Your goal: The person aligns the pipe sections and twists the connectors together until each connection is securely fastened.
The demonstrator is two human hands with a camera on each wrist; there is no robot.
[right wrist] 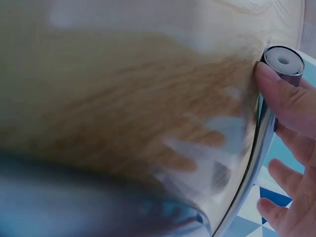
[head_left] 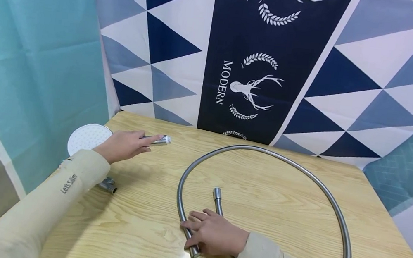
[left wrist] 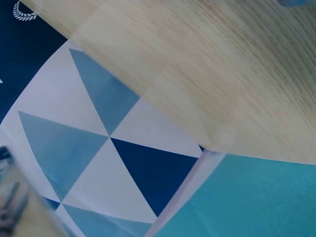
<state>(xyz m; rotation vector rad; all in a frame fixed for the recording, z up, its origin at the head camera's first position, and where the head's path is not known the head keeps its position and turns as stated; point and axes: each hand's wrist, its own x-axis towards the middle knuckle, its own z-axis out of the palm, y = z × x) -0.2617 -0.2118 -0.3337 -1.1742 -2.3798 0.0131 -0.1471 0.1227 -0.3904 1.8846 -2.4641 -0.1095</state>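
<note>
My left hand (head_left: pixel 124 144) grips a hand shower by its chrome handle (head_left: pixel 162 140), raised above the table's left side. Its round white spray face (head_left: pixel 87 139) points up beyond the wrist. With the right hand (head_left: pixel 215 233) I hold one end of a metal shower hose (head_left: pixel 333 203) near the table front. In the right wrist view, the thumb of the right hand (right wrist: pixel 294 106) presses against the hose's end fitting (right wrist: pixel 284 61), whose round opening shows. The hose's other end (head_left: pixel 217 194) lies just beyond that hand. The left wrist view does not show the left hand's grip.
A small metal valve or connector (head_left: pixel 108 185) lies by the left forearm, partly covered by the sleeve. The hose loops widely across the right half of the wooden table (head_left: pixel 137 222). Patterned cloth (head_left: pixel 176 59) hangs behind, a teal curtain (head_left: pixel 42 46) at the left.
</note>
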